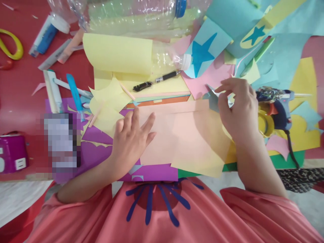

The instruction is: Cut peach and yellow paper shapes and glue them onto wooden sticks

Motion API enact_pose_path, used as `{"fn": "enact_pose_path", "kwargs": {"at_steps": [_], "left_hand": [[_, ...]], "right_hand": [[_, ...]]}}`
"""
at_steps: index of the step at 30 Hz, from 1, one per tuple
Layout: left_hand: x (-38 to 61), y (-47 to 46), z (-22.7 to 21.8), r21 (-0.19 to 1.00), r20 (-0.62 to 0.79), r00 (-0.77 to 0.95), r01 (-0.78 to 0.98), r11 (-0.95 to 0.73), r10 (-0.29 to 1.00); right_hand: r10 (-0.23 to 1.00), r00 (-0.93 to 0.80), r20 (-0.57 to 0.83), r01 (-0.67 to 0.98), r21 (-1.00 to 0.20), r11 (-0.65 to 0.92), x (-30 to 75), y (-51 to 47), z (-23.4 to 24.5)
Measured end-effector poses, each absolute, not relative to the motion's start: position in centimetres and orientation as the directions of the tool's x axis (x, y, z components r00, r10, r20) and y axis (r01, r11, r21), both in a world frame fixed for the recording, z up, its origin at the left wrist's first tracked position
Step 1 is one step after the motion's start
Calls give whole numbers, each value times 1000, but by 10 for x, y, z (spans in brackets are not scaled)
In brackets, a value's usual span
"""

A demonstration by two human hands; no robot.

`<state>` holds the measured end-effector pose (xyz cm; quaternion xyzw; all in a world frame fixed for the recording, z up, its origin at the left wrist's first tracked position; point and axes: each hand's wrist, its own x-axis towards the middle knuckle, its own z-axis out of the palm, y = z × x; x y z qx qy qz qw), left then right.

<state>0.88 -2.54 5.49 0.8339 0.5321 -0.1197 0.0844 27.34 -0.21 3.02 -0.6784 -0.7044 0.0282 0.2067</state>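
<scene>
A peach sheet of paper (162,141) lies in front of me, with a narrow peach strip (177,107) along its top edge. My left hand (133,135) rests on the sheet's left side, fingers spread and holding nothing. To the right of the sheet, my right hand (239,111) is raised, thumb and fingers curled together. A thin grey-blue piece (213,98) shows beside its fingertips; its kind and how it is held are unclear. Under the peach sheet's right side, a pale yellow sheet (199,165) sticks out.
A plastic bottle wrapped in yellow paper (118,54) lies beyond, with a black pen (157,80) below it. At right are a glue gun (282,109) and a yellow tape roll (265,123). Left are a phone (62,140), markers (53,91) and a purple box (13,153).
</scene>
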Motion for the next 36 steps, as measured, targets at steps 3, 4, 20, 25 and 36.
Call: {"fn": "enact_pose_path", "kwargs": {"at_steps": [3,4,20,25,36], "left_hand": [[8,-23,55,19,-274,412,906,-423,869],[8,-23,55,21,-268,418,903,-429,868],[-3,-4,24,155,26,588,797,-584,809],[-1,-5,16,185,73,643,743,-644,762],[-14,12,17,874,-63,224,483,-55,973]], "right_hand": [[971,-90,223,946,-286,153,278,3,22],[971,-121,207,944,-279,178,279,3,20],[976,33,-216,188,-958,-219,271,3,39],[961,44,-272,51,-961,-274,269,6,38],[885,456,-91,184,-964,-194,287,-10,45]]}}
